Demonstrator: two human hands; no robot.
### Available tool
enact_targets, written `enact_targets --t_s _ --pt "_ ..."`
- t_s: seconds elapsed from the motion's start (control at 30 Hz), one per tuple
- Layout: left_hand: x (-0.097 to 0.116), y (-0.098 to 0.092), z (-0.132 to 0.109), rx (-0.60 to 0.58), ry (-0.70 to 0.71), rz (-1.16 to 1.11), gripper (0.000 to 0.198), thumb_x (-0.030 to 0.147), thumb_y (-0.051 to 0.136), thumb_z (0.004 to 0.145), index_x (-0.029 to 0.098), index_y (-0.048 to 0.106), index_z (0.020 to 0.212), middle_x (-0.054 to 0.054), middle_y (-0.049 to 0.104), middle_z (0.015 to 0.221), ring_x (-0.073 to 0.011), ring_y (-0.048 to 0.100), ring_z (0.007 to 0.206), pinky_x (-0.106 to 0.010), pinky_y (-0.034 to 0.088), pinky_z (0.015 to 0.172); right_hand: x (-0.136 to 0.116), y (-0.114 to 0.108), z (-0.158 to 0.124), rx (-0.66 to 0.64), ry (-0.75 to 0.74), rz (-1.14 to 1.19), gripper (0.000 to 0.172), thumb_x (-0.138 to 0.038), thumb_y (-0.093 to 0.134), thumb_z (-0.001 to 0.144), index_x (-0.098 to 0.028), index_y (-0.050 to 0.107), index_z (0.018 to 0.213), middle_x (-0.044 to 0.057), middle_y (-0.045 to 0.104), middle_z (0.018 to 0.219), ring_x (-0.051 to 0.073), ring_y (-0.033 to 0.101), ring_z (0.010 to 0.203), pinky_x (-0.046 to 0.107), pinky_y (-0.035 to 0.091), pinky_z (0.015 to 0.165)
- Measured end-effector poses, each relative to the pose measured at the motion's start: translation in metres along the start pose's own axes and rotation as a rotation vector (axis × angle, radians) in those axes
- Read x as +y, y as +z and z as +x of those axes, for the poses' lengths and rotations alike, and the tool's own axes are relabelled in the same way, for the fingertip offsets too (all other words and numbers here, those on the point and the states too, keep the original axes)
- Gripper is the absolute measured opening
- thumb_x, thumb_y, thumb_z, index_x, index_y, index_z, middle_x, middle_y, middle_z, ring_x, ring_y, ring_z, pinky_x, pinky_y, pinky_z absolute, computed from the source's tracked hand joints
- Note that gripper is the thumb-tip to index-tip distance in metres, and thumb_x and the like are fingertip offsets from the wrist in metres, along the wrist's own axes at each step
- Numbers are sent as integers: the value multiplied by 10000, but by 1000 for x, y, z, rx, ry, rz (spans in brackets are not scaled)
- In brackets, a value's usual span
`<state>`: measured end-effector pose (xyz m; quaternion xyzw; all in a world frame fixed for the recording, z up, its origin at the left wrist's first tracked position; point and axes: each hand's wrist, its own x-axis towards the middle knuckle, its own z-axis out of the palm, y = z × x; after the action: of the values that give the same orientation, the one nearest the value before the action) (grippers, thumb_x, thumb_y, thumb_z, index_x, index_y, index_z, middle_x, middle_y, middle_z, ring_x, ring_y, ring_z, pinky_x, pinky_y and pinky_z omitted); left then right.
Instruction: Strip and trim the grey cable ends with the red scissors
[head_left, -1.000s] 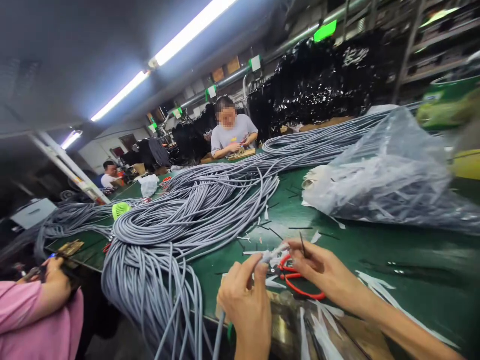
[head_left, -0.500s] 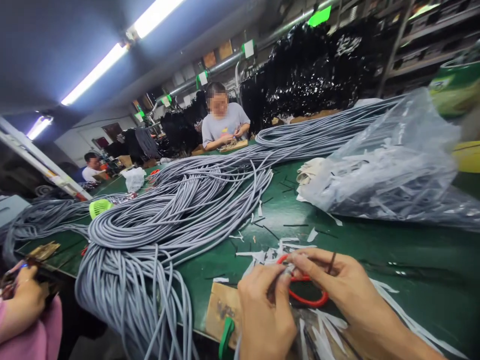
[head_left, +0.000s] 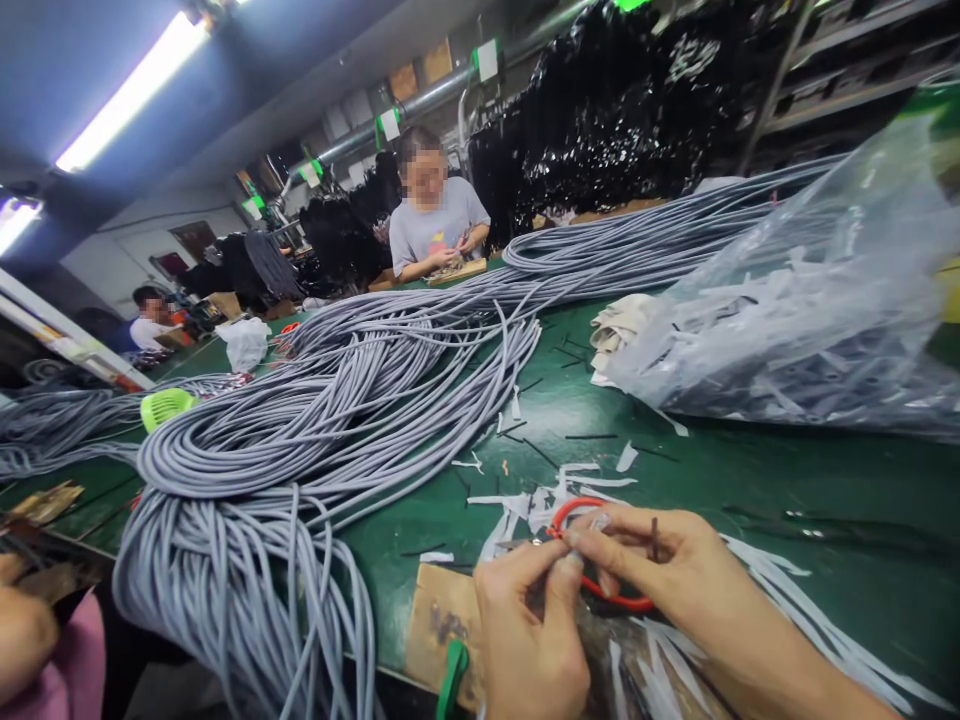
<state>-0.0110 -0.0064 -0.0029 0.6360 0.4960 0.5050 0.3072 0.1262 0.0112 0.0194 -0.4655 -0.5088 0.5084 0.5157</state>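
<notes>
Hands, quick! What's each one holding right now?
Left hand: closed, pinching a cable end, mostly hidden.
Right hand: closed, a thin dark strip tucked between its fingers, fingertips at the same cable end.

Cable pile (head_left: 337, 420) hogs the table's (head_left: 750, 480) left half, bag (head_left: 810, 310) sits at the right edge. Scissors (head_left: 628, 604) lie by the front edge.

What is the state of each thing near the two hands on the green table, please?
left hand, closed, pinching a small grey piece.
right hand, closed on the same piece; dark strip tucked between its fingers.
red scissors, lying flat, partly under the hands.
grey cables, loosely coiled, piled.
plastic bag, full of scraps, lying down.
white scraps, scattered flat.
</notes>
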Motion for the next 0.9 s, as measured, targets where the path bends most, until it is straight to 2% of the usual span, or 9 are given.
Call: enact_targets --t_s 0.17,0.33,0.43,0.5,0.57,0.67,0.77,0.9 --pt "8 -1 3 -69 31 -6 307 323 533 933 183 794 850 -81 752 758 -203 675 674 -251 534 631 -16 2 -3 178 66 1 447 -625 734 611 -179 703 604 -1 551 496 129 522 485 216 454 458" --pt "8 -2 1 -40 10 -13 289 340 561 918 166 791 902 -116 766 852 -236 699 766 -268 552 658 -17 3 -1 114 98 -6 488 -656 757 568 -174 700 620 -4 561 494 129 541 466 218 487 460" --pt "11 -2 2 -43 -20 -64 271 323 563 922 176 790 924 -106 771 863 -231 712 778 -268 561 688 -13 2 0 178 68 -81 536 -706 719 584 -178 702 674 37 657 587 161 615 511 224 521 475" --pt "15 -2 4 -36 -44 -109 251 278 550 931 200 784 974 -87 775 920 -223 719 846 -265 560 760 -11 -1 -1 253 6 -158 592 -751 671 604 -187 717 781 64 714 666 198 676 571 235 554 503" --pt "18 -3 6 -10 -67 -133 250 243 542 935 212 772 1028 -79 769 1002 -222 710 936 -269 549 832 -9 -3 -2 287 -108 -284 593 -757 603 682 -206 729 862 78 752 754 220 720 654 238 580 549" --pt "18 -3 6 48 -83 -117 255 244 544 933 194 767 1044 -93 763 1021 -228 705 932 -283 554 830 -4 -3 -6 254 -346 -521 472 -644 510 849 -240 746 795 62 772 824 202 735 697 226 592 613" --pt "16 -3 5 71 -72 -108 268 230 529 934 198 765 1056 -87 765 1000 -221 702 906 -280 553 813 0 0 -9 210 -537 -654 412 -498 478 931 -242 743 746 37 768 757 176 724 618 210 586 587" --pt "15 -3 5 67 -38 -114 270 201 526 929 205 765 1055 -78 766 968 -206 702 882 -253 552 773 -1 3 -11 220 -610 -691 403 -432 473 949 -224 742 732 52 768 756 188 729 623 219 590 575"
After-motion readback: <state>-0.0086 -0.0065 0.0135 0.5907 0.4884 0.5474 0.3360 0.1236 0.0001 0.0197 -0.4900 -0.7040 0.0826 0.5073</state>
